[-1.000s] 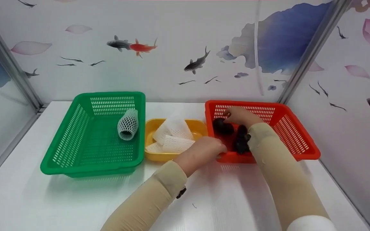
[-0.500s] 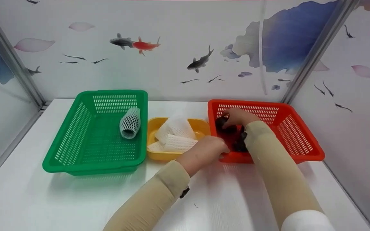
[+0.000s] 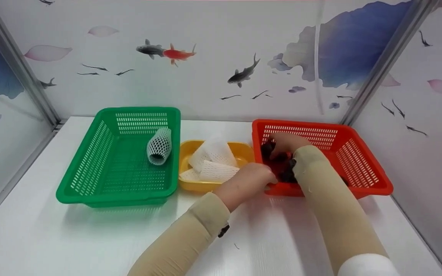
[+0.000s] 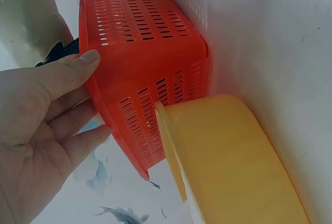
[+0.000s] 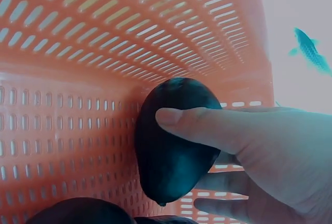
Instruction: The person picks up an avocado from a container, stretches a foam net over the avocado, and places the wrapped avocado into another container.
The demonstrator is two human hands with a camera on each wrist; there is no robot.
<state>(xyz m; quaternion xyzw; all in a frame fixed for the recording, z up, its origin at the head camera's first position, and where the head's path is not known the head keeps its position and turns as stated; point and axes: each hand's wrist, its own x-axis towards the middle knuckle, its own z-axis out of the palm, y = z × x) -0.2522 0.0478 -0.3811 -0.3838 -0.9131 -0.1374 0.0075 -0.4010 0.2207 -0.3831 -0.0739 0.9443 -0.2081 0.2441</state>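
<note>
Inside the red basket [image 3: 372,188], my right hand [image 3: 288,142] grips a dark, pear-shaped avocado [image 5: 176,156]. The right wrist view shows the thumb across its front and the other fingers behind it. Below it lie more dark avocados [image 5: 80,212], partly cut off by the frame. My left hand [image 3: 249,178] holds the basket's near left corner. In the left wrist view its thumb [image 4: 83,60] presses on the outside of the rim and the fingers reach behind it.
A yellow tray [image 3: 196,186] with white foam net sleeves [image 3: 219,170] stands between the baskets. At the left, a green basket [image 3: 117,199] holds one dark item in a foam net [image 3: 160,142]. Patterned panels enclose the table's back and sides.
My right hand has reached lower into the red basket and closed round the avocado. My left hand stays on the basket's corner. The head view has shifted slightly.
</note>
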